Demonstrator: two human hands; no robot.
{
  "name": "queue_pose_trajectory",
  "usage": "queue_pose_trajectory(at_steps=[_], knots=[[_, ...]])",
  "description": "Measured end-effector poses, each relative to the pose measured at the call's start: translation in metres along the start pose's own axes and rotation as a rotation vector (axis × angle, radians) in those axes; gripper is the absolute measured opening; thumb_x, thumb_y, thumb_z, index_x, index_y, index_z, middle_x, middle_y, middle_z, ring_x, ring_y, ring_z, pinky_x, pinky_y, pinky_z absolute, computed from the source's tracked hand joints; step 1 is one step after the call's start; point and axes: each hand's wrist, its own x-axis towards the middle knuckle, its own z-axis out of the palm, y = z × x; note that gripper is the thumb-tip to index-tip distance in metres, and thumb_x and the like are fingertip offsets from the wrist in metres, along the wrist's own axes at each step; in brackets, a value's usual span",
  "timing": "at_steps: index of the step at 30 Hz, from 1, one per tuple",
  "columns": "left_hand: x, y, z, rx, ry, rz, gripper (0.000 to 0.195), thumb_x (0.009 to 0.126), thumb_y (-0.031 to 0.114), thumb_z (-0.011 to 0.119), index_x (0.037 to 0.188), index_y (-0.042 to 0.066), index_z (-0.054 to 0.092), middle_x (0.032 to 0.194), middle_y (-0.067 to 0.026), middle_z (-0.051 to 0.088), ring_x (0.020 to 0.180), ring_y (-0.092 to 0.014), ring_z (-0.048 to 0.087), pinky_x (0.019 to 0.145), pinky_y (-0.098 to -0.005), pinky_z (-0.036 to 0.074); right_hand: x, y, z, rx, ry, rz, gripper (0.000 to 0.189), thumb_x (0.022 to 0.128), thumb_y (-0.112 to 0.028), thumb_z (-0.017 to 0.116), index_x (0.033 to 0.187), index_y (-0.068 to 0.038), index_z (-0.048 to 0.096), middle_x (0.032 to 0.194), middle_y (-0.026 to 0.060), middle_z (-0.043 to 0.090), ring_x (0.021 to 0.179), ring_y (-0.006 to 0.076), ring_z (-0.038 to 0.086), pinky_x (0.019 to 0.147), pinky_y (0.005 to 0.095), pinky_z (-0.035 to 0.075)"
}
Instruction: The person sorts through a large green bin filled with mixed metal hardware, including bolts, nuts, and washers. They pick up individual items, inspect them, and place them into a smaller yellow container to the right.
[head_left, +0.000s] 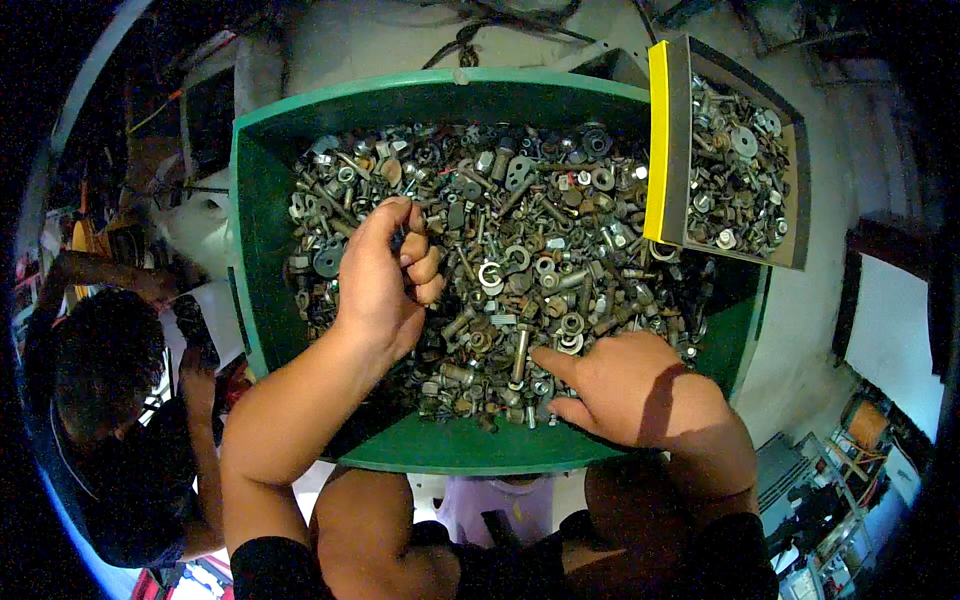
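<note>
A green plastic bin (442, 448) full of mixed metal hardware lies before me. My left hand (386, 274) is over its left half, with the fingers curled in and the thumb on top. Whether something small sits inside that curl is hidden. Low on the right of the heap, my right hand (626, 382) reaches in with index finger and thumb spread and nothing between them. Its index fingertip is right beside a long shiny hex bolt (520, 352). A bright split ring (490, 275) and a hex nut (572, 323) lie among the bolts and washers.
An open box with a yellow edge (657, 142), holding more hardware, rests over the bin's upper right corner. Another person (112, 367) sits to the left. Black cables (469, 37) lie on the floor beyond the bin. A lilac plastic stool or tub (495, 502) is between my legs.
</note>
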Motion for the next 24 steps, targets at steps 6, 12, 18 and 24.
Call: queue_pose_trajectory(at_steps=[6,12,18,24], knots=[[-0.001,-0.001,0.002,-0.021,0.03,0.014,0.02,0.099,0.031,0.051,0.089,0.014,0.048,0.061,0.0058,0.03,0.051,-0.008,0.027,0.044,-0.0266,0.021,0.015,0.014,0.01,-0.003,0.231,-0.031,0.03,0.092,-0.032,0.063,0.112,-0.011,0.063,0.078,0.0168,0.07,0.075,0.0387,0.068,0.067,0.0502,0.055],[0.001,-0.002,0.001,0.034,-0.027,0.007,0.019,0.098,0.033,0.05,0.089,0.016,0.049,0.061,0.0056,0.03,0.051,-0.009,0.028,0.044,-0.0261,0.022,0.035,0.006,0.027,0.012,0.449,-0.117,0.027,0.091,-0.031,0.065,0.093,-0.005,0.057,0.077,0.0136,0.066,0.071,0.037,0.067,0.06,0.0483,0.053],[-0.003,-0.002,0.004,0.024,-0.026,0.03,0.019,0.099,0.026,0.046,0.09,0.01,0.05,0.064,0.004,0.032,0.054,-0.008,0.027,0.047,-0.0262,0.021,0.05,0.0,0.036,0.116,0.646,-0.102,0.022,0.089,-0.024,0.068,0.1,-0.006,0.06,0.076,0.0133,0.064,0.067,0.0356,0.066,0.058,0.0456,0.053],[-0.001,-0.004,-0.003,-0.014,-0.018,0.031,0.021,0.099,0.034,0.047,0.095,0.015,0.053,0.066,0.0054,0.033,0.056,-0.008,0.03,0.047,-0.0254,0.024,0.09,0.009,0.023,0.193,0.976,-0.052,0.018,0.084,-0.013,0.071,0.101,-0.006,0.07,0.082,0.0135,0.063,0.074,0.0346,0.065,0.063,0.0437,0.053]])
